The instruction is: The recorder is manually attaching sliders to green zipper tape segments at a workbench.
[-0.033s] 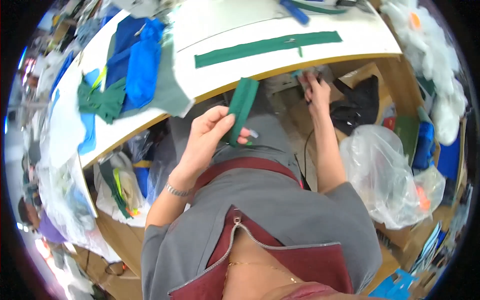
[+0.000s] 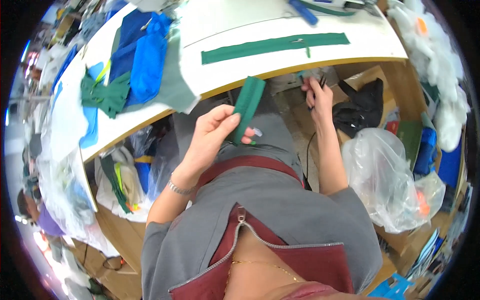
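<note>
My left hand (image 2: 215, 129) is closed, pinching a short folded length of green zipper (image 2: 248, 105) between thumb and fingers. The zipper stands up out of the grip at a slant, in front of the table's near edge. A small clear-and-whitish piece (image 2: 257, 131) shows by the fingertips. My right hand (image 2: 319, 97) is closed around what looks like small dark snips (image 2: 323, 80), their pointed tips up, below the table edge; most of the tool is hidden by the fingers. On the white table (image 2: 240, 30) lies a longer green zipper (image 2: 275, 47) with a metal slider.
Blue and green fabric pieces (image 2: 145, 65) are heaped at the table's left. A blue-handled tool (image 2: 303, 11) lies at the far edge. To the right are a black cloth item (image 2: 362, 107) in a carton and a clear plastic bag (image 2: 375, 175). A person (image 2: 45, 220) is at far left.
The view has shifted slightly. My right hand has turned a little, and the dark tips of its tool show more plainly. My left hand still holds the short zipper.
</note>
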Action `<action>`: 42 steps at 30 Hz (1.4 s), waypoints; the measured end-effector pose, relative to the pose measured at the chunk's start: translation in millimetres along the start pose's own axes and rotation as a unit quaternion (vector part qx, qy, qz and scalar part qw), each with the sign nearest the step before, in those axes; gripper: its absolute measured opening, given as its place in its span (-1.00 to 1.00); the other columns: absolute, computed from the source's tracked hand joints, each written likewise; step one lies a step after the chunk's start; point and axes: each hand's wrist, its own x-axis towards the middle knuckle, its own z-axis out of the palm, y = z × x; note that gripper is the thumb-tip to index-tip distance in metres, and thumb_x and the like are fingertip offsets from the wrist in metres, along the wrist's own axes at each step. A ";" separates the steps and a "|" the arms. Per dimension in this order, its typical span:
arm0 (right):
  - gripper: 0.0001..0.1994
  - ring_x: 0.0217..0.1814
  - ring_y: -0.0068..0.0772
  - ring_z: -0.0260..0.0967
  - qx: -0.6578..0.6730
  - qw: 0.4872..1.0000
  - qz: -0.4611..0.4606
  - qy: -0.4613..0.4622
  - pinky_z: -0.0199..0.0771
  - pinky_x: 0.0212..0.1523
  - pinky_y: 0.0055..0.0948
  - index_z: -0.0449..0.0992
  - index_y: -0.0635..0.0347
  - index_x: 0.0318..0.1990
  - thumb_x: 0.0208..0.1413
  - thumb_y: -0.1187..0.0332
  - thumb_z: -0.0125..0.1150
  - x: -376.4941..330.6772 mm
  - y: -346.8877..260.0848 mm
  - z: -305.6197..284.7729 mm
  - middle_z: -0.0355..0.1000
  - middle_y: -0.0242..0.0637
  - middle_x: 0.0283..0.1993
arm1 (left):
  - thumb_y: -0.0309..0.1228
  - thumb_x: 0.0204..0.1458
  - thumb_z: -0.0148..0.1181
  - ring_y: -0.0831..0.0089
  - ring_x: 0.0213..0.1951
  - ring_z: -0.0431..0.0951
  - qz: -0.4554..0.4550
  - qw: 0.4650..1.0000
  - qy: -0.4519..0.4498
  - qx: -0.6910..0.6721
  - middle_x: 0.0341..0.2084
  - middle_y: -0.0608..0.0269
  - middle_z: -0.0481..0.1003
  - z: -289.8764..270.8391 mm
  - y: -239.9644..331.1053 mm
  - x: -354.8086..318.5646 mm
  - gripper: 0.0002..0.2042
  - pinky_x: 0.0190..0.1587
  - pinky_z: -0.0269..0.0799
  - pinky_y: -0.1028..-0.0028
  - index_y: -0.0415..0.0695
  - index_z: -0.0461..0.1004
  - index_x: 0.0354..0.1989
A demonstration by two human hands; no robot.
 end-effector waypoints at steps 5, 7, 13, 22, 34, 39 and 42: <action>-0.74 -0.80 -0.76 -0.06 0.021 0.976 0.020 -0.216 -0.10 -0.77 -0.72 0.45 0.37 -0.29 0.12 0.33 -0.09 -65.8 -20.5 57.1 0.33 -0.36 -0.61 | -0.41 0.13 -0.09 0.59 -0.47 0.47 -0.030 0.998 -0.011 0.059 -0.47 0.20 0.49 3.3 -8.9 -12.9 -0.82 -0.37 0.41 0.61 -0.29 0.36 -0.29; -0.85 -0.78 -0.78 -0.04 -0.008 0.977 0.060 -0.206 -0.10 -0.75 -0.73 0.47 0.31 -0.36 0.02 0.41 0.06 -75.8 -31.6 76.6 0.28 -0.48 -0.68 | -0.41 0.12 -0.07 0.63 -0.46 0.46 -0.046 0.992 -0.032 0.115 -0.48 0.22 0.48 3.0 -8.5 -14.5 -0.82 -0.39 0.39 0.64 -0.30 0.37 -0.29; -0.89 -0.71 -0.81 -0.01 0.030 0.999 -0.001 -0.036 -0.12 -0.73 -0.74 0.43 0.07 -0.53 -0.13 0.40 0.28 -65.5 -36.5 81.0 0.24 -0.62 -0.65 | -0.46 0.06 0.01 0.61 -0.42 0.47 -0.119 0.989 -0.060 0.056 -0.48 0.24 0.47 -19.7 -4.1 -29.6 -0.79 -0.42 0.42 0.63 -0.32 0.36 -0.18; -0.92 -0.77 -0.76 -0.03 -0.019 0.992 -0.116 0.053 -0.13 -0.75 -0.69 0.40 0.17 -0.44 -0.02 0.44 0.19 -43.8 -67.2 25.2 0.22 -0.52 -0.68 | -0.48 -0.02 0.10 0.65 -0.62 0.43 -0.095 0.991 0.000 0.099 -0.51 0.20 0.51 -78.2 -9.2 -67.9 -0.82 -0.53 0.36 0.69 -0.31 0.43 -0.27; -0.68 -0.46 -0.75 0.17 -0.208 0.867 -0.043 -0.451 0.17 -0.44 -0.72 0.48 0.22 -0.15 -0.13 0.38 0.23 -117.0 -20.5 146.2 0.41 -0.39 -0.27 | -0.51 -0.12 0.14 0.66 -0.60 0.40 0.023 0.990 0.045 0.134 -0.62 0.28 0.44 -60.1 -6.3 -72.8 -0.87 -0.56 0.31 0.66 -0.26 0.35 -0.40; -0.86 -0.47 -0.77 0.19 -0.197 0.883 0.070 -0.420 0.16 -0.48 -0.72 0.50 0.28 -0.41 -0.06 0.37 0.22 -123.3 -20.2 154.7 0.34 -0.52 -0.54 | -0.52 -0.04 0.10 0.64 -0.52 0.44 0.015 0.996 0.088 0.028 -0.53 0.26 0.46 -70.1 -4.7 -80.8 -0.88 -0.47 0.36 0.68 -0.26 0.31 -0.36; -0.87 -0.48 -0.78 0.19 -0.205 0.889 0.075 -0.401 0.16 -0.49 -0.72 0.50 0.26 -0.41 -0.07 0.39 0.23 -127.2 -22.0 155.2 0.34 -0.51 -0.53 | -0.46 -0.01 0.11 0.64 -0.49 0.45 0.031 0.994 0.100 0.012 -0.52 0.30 0.44 -74.6 -12.4 -82.6 -0.86 -0.43 0.37 0.69 -0.27 0.36 -0.36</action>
